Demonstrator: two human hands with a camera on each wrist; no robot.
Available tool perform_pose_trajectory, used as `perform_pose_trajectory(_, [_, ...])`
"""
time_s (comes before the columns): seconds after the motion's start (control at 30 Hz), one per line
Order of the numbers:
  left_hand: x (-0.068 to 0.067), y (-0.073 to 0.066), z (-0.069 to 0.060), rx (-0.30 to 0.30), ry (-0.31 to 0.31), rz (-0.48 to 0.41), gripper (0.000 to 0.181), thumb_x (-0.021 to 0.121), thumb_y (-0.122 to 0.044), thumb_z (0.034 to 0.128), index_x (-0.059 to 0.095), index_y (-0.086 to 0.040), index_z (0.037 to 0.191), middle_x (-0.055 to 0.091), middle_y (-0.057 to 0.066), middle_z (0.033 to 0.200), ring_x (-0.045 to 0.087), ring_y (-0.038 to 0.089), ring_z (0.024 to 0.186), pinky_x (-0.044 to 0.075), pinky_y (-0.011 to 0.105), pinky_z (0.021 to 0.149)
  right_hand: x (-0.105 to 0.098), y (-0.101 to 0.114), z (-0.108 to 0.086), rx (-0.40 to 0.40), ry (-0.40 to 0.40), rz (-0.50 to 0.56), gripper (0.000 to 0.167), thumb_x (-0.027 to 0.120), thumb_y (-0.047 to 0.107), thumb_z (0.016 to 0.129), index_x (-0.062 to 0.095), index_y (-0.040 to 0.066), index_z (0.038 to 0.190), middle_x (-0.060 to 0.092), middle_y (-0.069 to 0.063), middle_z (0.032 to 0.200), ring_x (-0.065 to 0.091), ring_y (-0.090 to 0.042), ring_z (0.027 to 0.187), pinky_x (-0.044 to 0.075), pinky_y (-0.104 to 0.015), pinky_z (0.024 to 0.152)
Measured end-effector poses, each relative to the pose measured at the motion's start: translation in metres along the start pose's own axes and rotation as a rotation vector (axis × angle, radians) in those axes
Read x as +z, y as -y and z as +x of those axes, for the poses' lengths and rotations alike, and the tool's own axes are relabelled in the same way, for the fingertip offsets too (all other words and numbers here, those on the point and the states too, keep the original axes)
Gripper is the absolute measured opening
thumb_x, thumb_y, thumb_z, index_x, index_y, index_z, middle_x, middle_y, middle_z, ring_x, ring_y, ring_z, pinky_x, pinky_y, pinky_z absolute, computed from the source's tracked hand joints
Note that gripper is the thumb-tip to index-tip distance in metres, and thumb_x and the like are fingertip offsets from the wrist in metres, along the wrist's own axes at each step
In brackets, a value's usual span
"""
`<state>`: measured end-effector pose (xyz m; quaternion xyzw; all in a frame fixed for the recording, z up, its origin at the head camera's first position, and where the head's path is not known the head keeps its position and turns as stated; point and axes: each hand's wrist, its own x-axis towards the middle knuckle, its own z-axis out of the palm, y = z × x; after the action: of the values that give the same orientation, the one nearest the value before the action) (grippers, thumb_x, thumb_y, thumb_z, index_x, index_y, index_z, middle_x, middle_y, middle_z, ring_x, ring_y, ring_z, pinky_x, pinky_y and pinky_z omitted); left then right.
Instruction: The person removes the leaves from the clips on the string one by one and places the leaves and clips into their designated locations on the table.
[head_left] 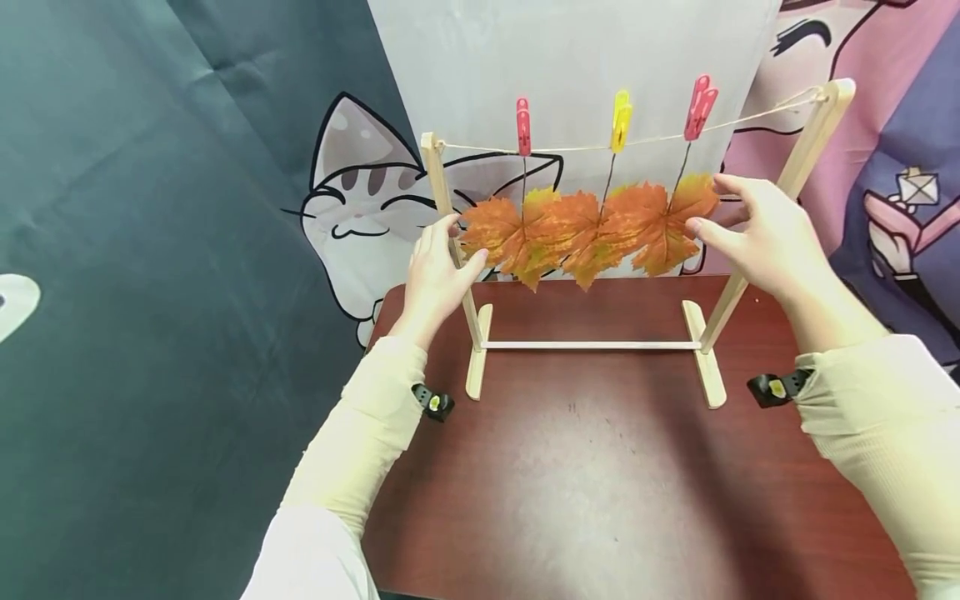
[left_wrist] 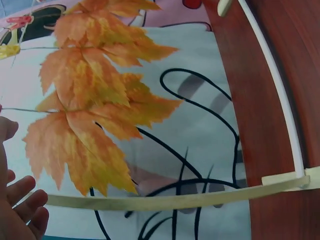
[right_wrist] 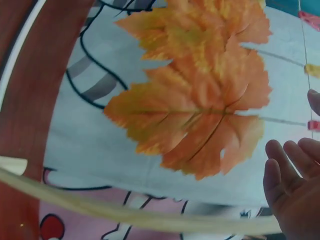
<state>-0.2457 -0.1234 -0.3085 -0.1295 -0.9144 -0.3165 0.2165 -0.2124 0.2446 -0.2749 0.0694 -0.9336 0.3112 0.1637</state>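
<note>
Above the reddish-brown table (head_left: 555, 450), 2 empty, loosely spread hands (head_left: 437, 277) (head_left: 780, 237) flank 3 hanging orange leaves (head_left: 581, 227).

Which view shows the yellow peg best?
The head view: the yellow peg appears whole there, clipped on the string. The left wrist view crops it at the left edge, the right wrist view at the right edge.
</note>
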Motion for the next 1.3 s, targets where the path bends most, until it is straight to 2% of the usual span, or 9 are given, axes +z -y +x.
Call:
perform_pose_trajectory(0.13, [0.002,-0.009,0.002,0.010,0.004,-0.094,0.057,0.066,-0.031,0.0861,0.045,-0.007,0.133,0.054,0.008,0.118,0.054,0.025,0.097,0.041,0.036,0.086,0.003,0.016,0.005,-0.043,0.002,0.017,0.061,0.063,0.031,0.088,0.044,0.004,0.139,0.057,-0.023,0.118,0.057,-0.039,0.096,0.036,-0.049,0.083])
perform_pose_trajectory(0.23, [0.004,-0.015,0.005,-0.004,0.024,-0.156,0.057,0.065,-0.029,0.0868,0.044,-0.008,0.135,0.054,0.007,0.121,0.058,0.023,0.094,0.044,0.032,0.084,0.004,0.027,0.009,-0.059,0.013,0.020,0.060,0.063,0.032,0.088,0.044,0.005,0.139,0.053,-0.019,0.126,0.058,-0.036,0.096,0.039,-0.039,0.078])
perform_pose_trajectory(0.37, [0.010,-0.023,0.009,-0.038,0.081,-0.210,0.057,0.064,-0.029,0.0877,0.043,-0.011,0.137,0.054,0.005,0.125,0.060,0.019,0.089,0.045,0.030,0.081,0.004,0.040,0.010,-0.013,0.038,0.053,0.060,0.061,0.040,0.088,0.045,0.014,0.140,0.055,-0.012,0.128,0.058,-0.013,0.089,0.037,-0.024,0.066])
perform_pose_trajectory(0.47, [0.016,-0.028,0.013,-0.067,0.106,-0.254,0.056,0.064,-0.029,0.0879,0.043,-0.013,0.138,0.055,0.003,0.126,0.060,0.016,0.083,0.046,0.027,0.076,0.004,0.049,0.013,0.031,0.049,0.090,0.060,0.059,0.046,0.088,0.046,0.020,0.140,0.059,-0.011,0.123,0.051,0.000,0.081,0.037,-0.022,0.064])
perform_pose_trajectory(0.63, [0.023,-0.035,0.018,-0.120,0.132,-0.310,0.057,0.065,-0.030,0.0878,0.043,-0.015,0.138,0.056,0.000,0.126,0.060,0.013,0.077,0.046,0.025,0.068,0.007,0.066,0.023,0.033,0.060,0.131,0.058,0.058,0.047,0.088,0.048,0.022,0.139,0.056,-0.002,0.129,0.053,-0.002,0.089,0.036,-0.021,0.070])
perform_pose_trajectory(0.87, [0.021,-0.045,0.030,-0.092,0.234,-0.342,0.065,0.066,-0.030,0.0876,0.036,-0.017,0.143,0.048,-0.001,0.136,0.059,0.012,0.078,0.047,0.025,0.068,0.009,0.095,0.032,0.012,0.091,0.238,0.056,0.059,0.041,0.090,0.046,0.019,0.140,0.052,0.001,0.135,0.058,0.007,0.076,0.040,-0.018,0.066])
perform_pose_trajectory(0.97, [0.022,-0.049,0.036,-0.105,0.236,-0.343,0.065,0.066,-0.030,0.0874,0.036,-0.017,0.143,0.047,-0.002,0.136,0.059,0.013,0.083,0.046,0.025,0.074,0.013,0.106,0.037,-0.004,0.110,0.260,0.057,0.059,0.040,0.090,0.044,0.017,0.141,0.051,0.001,0.135,0.060,0.001,0.077,0.039,-0.020,0.068])
perform_pose_trajectory(1.17, [0.028,-0.055,0.047,-0.151,0.213,-0.344,0.062,0.063,-0.030,0.0893,0.035,-0.014,0.143,0.051,-0.002,0.134,0.050,0.014,0.115,0.038,0.026,0.093,0.019,0.128,0.049,-0.039,0.151,0.242,0.057,0.055,0.042,0.092,0.043,0.016,0.142,0.048,0.002,0.139,0.064,-0.011,0.083,0.039,-0.023,0.070])
perform_pose_trajectory(1.3, [0.031,-0.059,0.051,-0.185,0.192,-0.375,0.058,0.061,-0.028,0.0907,0.037,-0.016,0.142,0.052,-0.004,0.133,0.050,0.015,0.111,0.039,0.026,0.090,0.023,0.140,0.055,-0.043,0.179,0.221,0.058,0.054,0.042,0.092,0.041,0.018,0.143,0.046,0.004,0.141,0.064,-0.010,0.086,0.042,-0.023,0.063])
